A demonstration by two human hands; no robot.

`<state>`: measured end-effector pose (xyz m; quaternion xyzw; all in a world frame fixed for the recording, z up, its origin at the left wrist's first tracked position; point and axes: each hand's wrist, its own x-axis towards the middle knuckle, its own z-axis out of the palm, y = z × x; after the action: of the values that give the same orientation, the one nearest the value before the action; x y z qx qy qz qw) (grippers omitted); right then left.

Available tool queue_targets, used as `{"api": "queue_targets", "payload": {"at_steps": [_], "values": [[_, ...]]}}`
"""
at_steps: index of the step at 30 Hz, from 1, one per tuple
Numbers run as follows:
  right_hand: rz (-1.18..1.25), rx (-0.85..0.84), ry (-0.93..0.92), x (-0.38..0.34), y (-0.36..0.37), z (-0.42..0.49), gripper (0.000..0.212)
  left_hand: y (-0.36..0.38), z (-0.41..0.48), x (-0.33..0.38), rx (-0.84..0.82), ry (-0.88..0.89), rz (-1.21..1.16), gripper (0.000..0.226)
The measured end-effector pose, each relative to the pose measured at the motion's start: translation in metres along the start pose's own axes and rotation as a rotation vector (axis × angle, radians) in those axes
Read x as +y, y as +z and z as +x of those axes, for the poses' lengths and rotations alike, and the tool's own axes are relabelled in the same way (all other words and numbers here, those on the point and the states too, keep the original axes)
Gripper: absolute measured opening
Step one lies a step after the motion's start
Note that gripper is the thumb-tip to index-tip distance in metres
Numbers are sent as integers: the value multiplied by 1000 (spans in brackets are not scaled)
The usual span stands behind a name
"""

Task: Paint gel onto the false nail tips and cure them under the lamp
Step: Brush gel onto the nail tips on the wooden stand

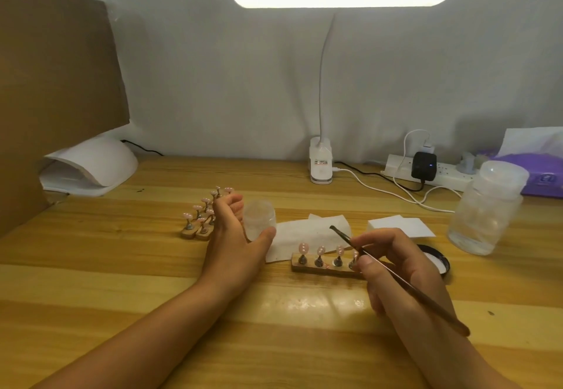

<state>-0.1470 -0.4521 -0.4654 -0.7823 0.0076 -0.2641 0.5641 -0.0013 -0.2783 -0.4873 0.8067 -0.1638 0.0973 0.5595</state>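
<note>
Desk [128, 270]: you're working centre-frame.
Left hand [234, 238]: gripping jar [261, 219].
Right hand [399, 273]: pinching brush [345, 238].
Nail tips [320, 250]: probably light, fragile; try holding wooden base [316, 267].

three nail stands [326, 268] — one brush [411, 288]

The small jar [258, 219] sits on the bench [122, 266], in the left hand [234, 236]. Just left of it, two nail-tip stands [196, 228]; far back-left, the curing lamp [88, 166]; behind-right, the clip lamp [320, 163]. Front-right of the jar, a third stand [323, 266], with the brush [342, 236] in the right hand [405, 276] over it; far right, the bottle [484, 209].
</note>
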Motion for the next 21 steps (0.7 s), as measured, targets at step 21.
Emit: {"api": "queue_targets", "payload": {"at_steps": [21], "values": [[-321,103,-447,-10,7,-12,14,6,-37,34,-125,887,218,70]]}}
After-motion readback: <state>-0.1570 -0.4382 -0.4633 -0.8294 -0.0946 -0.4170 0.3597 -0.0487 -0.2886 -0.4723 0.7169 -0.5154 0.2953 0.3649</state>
